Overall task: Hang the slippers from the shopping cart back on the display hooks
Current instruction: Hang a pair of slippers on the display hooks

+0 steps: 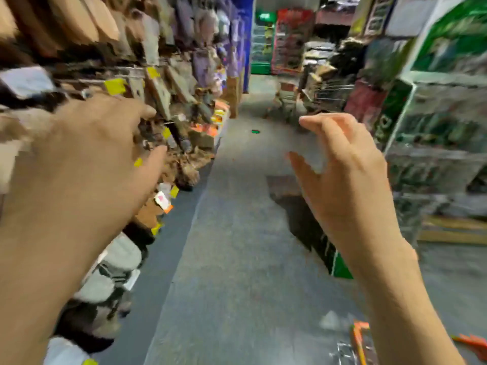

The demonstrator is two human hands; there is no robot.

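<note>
The view is blurred by motion. My left hand [87,154] is raised in front of the slipper display [163,83] on the left, fingers spread and holding nothing. My right hand [340,164] is up over the aisle, fingers curved and apart, also holding nothing. Many slippers hang on the display's hooks, brown and tan ones high up [87,25] and grey, white and black fluffy ones low down [116,262]. Yellow price tags [114,86] sit on the hook ends. At the bottom right corner an orange-edged wire part, possibly the shopping cart [358,338], shows only partly.
A grey aisle floor [232,233] runs ahead between the display and stacked green drink crates [434,122] on the right. A dark box [303,219] lies on the floor by the crates. A small green object [255,132] lies far ahead. Another wire cart [326,96] stands far down the aisle.
</note>
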